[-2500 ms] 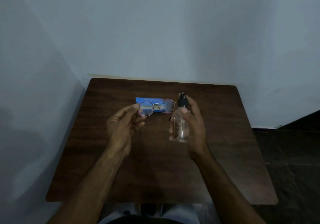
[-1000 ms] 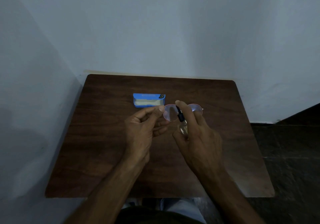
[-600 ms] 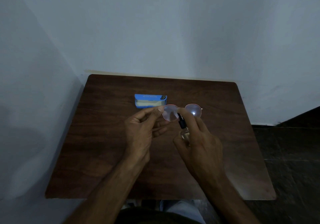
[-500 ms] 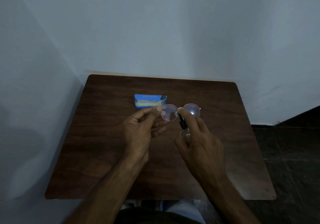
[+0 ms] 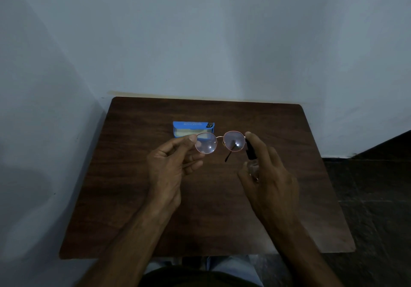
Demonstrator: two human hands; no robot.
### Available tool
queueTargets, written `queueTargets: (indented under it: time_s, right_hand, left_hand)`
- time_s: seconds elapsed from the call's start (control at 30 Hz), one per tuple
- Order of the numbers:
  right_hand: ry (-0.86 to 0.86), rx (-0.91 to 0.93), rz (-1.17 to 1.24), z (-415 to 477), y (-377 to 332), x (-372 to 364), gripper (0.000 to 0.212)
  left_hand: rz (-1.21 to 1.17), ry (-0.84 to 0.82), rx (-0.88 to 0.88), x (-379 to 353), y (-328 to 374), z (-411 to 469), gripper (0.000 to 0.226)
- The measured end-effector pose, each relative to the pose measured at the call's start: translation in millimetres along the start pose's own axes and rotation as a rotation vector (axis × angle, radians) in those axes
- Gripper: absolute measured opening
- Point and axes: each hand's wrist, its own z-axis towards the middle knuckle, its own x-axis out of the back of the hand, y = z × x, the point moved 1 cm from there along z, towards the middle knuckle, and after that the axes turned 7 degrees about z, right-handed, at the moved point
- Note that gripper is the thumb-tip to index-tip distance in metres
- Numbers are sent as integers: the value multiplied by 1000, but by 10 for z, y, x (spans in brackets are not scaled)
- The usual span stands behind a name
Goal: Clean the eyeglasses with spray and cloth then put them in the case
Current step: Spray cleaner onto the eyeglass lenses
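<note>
Here left hand [image 5: 170, 167] pinches eyeglasses [image 5: 234, 140] – right hand [image 5: 272, 176] grips spray bottle [image 5: 250, 151], forefinger atop.

Dim, bluish, glare on lenses [image 5: 233, 141]

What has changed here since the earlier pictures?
The right hand tipped the spray bottle toward the eyeglasses, then shifted its nozzle from between the lenses to the right lens's outer edge. Nothing was taken or released. The left hand still pinches the frame; the blue case lies on the table.
</note>
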Motion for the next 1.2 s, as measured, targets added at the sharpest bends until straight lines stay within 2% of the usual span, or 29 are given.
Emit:
queueTargets:
  time_s: [0.3, 0.47, 0.67, 0.8, 0.93, 1.1, 1.2]
  right_hand:
    - [-2, -31, -21, 30, -2, -133, 76]
    - [22, -27, -14, 76, -11, -178, 64]
    - [25, 11, 27, 99, 16, -223, 59]
    - [57, -26, 72, 52, 85, -241, 71]
    - [37, -4, 91, -10, 121, -263, 66]
    - [63, 20, 158, -47, 115, -304, 74]
    - [110, -55, 284, -51, 143, -311, 74]
  left_hand:
    - [-17, 2, 0, 115, 43, -6, 9]
    - [-19, -2, 1, 130, 49, -20, 8]
    - [-2, 3, -1, 132, 42, -15, 9]
    - [-18, 6, 0, 136, 48, -2, 8]
    - [-23, 12, 4, 137, 40, 22, 10]
    - [-23, 13, 21, 121, 18, 47, 10]
    - [-21, 7, 35, 105, 9, 68, 13]
